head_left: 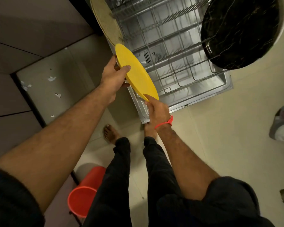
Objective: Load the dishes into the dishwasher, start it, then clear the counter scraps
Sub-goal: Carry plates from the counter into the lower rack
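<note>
Head view, looking down: the fingers (pixel 121 69) of the left hand (pixel 112 79) are curled over the upper rim of a yellow plate (pixel 136 72), thumb on its near face, the rest hidden behind it. The right hand (pixel 156 112) pinches the plate's lower rim from below, a red thread (pixel 166 122) at its wrist. Both hands hold the plate on edge, its long axis running from upper left to lower right, along the near left side of the lower rack (pixel 170 46). The rack is drawn out over the open dishwasher door (pixel 220 89), and its empty tines lie just beyond the plate, to the right of both hands. A tan plate (pixel 105 22) stands at the rack's far left, a black marbled plate (pixel 239 30) at its right. Judgement: loading is part done, and the plate must go rightward into a slot. The left hand is nearer the rack. Paper scraps (pixel 52 78) lie on the desk (pixel 39 95) at left; an orange bucket (pixel 84 194) stands below.
</note>
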`<action>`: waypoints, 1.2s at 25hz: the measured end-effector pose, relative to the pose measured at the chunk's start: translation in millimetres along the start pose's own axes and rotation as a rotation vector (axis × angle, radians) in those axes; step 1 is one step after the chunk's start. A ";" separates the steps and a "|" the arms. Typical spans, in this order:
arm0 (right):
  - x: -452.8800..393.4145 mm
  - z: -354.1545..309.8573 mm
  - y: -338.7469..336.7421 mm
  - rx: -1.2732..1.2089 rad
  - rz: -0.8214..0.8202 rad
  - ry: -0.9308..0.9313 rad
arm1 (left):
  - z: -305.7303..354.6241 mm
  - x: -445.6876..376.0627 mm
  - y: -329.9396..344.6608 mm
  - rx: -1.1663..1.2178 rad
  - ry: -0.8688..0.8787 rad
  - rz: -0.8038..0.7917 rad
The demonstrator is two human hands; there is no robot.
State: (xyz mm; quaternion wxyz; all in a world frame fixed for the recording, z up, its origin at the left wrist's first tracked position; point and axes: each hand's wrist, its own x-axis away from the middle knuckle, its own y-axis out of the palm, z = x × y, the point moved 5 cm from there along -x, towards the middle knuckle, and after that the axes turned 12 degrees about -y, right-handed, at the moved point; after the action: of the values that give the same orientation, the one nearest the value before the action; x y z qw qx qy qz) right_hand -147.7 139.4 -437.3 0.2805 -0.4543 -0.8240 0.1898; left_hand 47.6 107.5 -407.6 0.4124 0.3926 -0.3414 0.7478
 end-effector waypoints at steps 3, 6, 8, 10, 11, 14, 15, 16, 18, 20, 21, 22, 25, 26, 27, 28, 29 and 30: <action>-12.1 -2.2 4.7 0.036 -0.070 0.023 | 3.1 0.8 7.5 -0.029 0.004 -0.015; -12.6 -14.2 0.2 0.128 -0.020 -0.027 | 13.6 9.0 14.1 -0.051 0.007 -0.033; -7.8 -27.5 -1.2 0.156 0.029 -0.061 | 21.0 14.0 13.6 -0.105 0.056 0.013; -3.7 -33.1 3.6 0.163 -0.008 -0.052 | 20.8 17.5 12.1 -0.162 0.088 0.055; -3.5 -33.1 5.8 0.161 -0.037 -0.034 | 18.2 17.0 10.9 -0.176 0.086 0.062; -13.6 -24.5 10.8 0.157 -0.071 0.011 | 13.6 10.3 9.7 -0.171 0.058 0.036; -18.4 -21.7 13.1 0.155 -0.080 0.025 | 14.7 7.1 10.7 -0.155 0.045 0.007; -23.1 -19.1 15.1 0.142 -0.085 0.038 | 16.0 4.2 13.0 -0.133 0.026 -0.029; -31.6 -12.4 17.9 0.101 -0.094 0.070 | 16.9 1.9 19.9 -0.129 -0.009 -0.087; -39.1 -2.2 17.5 0.087 -0.115 0.110 | 16.4 3.4 27.6 -0.156 -0.031 -0.115; -42.2 2.7 17.0 0.078 -0.131 0.130 | 15.6 4.7 30.7 -0.166 -0.040 -0.128; -45.1 6.3 16.7 0.063 -0.147 0.149 | 13.9 5.7 33.0 -0.181 -0.048 -0.138; -52.2 15.5 19.1 0.055 -0.208 0.215 | 10.7 3.4 34.9 -0.231 -0.051 -0.142; -53.8 19.3 20.7 0.067 -0.242 0.239 | 9.8 0.6 35.4 -0.237 -0.049 -0.141; -54.5 22.4 21.5 0.083 -0.281 0.260 | 8.9 -1.8 36.4 -0.240 -0.048 -0.139; -54.3 25.9 21.5 0.098 -0.308 0.275 | 8.3 -4.6 37.3 -0.240 -0.046 -0.137; -53.0 29.4 21.0 0.106 -0.321 0.289 | 8.4 -7.1 38.7 -0.241 -0.039 -0.135; -50.5 32.5 20.0 0.098 -0.322 0.304 | 9.2 -8.7 40.1 -0.242 -0.032 -0.133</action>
State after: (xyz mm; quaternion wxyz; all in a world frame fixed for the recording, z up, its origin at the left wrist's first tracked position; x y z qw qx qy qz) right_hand -133.7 104.7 -488.3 0.4499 -0.3259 -0.8239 0.1119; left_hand 17.9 79.7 -418.4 0.4998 0.3738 -0.4087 0.6659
